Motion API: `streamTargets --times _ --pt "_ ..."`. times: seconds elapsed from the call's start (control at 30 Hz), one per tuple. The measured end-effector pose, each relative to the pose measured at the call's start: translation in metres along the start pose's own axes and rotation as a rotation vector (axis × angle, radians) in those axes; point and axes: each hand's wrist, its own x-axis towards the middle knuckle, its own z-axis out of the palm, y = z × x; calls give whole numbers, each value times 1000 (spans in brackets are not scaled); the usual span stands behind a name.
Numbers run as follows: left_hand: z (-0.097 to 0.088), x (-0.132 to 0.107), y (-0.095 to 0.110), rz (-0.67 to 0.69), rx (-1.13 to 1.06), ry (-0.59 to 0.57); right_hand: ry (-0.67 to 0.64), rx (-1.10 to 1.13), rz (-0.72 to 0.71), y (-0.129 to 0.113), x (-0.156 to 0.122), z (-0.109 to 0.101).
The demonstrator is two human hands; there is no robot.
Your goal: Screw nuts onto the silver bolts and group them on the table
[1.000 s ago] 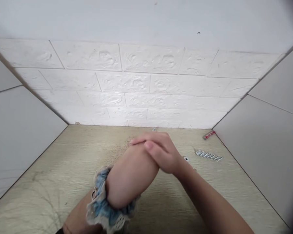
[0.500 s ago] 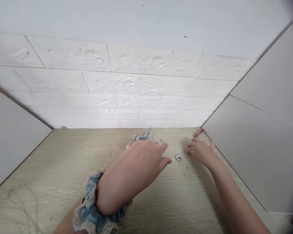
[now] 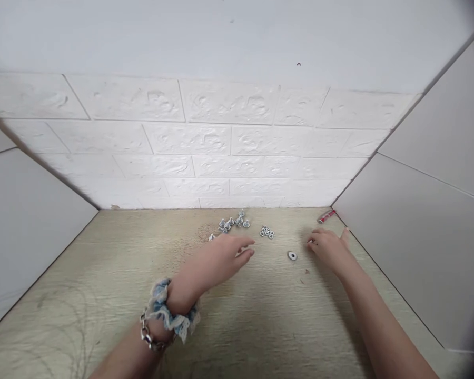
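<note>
head; left hand (image 3: pixel 215 259) near bolts (image 3: pixel 231 221); right hand (image 3: pixel 328 250) (curled)

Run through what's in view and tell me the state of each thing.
Left hand: palm down, thumb and fingers apart.
Right hand: fingers bent, anything under them hidden.
Silver fasteners: clustered near the wall.
Small rings: grouped together.
Disc: lying apart, dark centre showing.
Red item: lying on the table.
Scrunchie: worn, bunched up.
Bracelet: worn beside the scrunchie.
</note>
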Motion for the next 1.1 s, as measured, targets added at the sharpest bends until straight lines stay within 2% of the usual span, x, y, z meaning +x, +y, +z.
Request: streamTargets --times 0.1,0.2,0.27,0.33,0.4,0.5,0.57,0.67,0.77,0.9,1.1 --pt "30 -6 -4 -10 -142 23 143 157 -111 -24 -3 -6" --pt "58 -10 -6 -70 -334 54 48 371 -298 -63 -15 -12" --pt "72 -10 -7 -84 -435 67 -12 433 -425 -87 -27 -12" --pt "80 -10 -8 -75 -455 100 -51 462 -527 -103 -37 -9" --pt "83 -10 -9 -41 -430 129 -53 464 -566 -110 -43 -4" --pt "86 -7 -12 -26 -408 139 -32 428 -589 -104 -43 0" --pt "87 -4 -16 -100 -402 153 -27 394 -549 -94 -37 1" --pt "89 1 -26 -240 -420 170 -19 304 -376 -72 -29 1" --pt "89 5 -34 -284 -469 169 -79 207 -242 -49 -23 3" --pt "89 6 -36 -261 -440 157 -248 217 -127 -32 -20 7" --pt "91 3 -33 -170 -335 109 -364 285 -54 -36 -18 2"
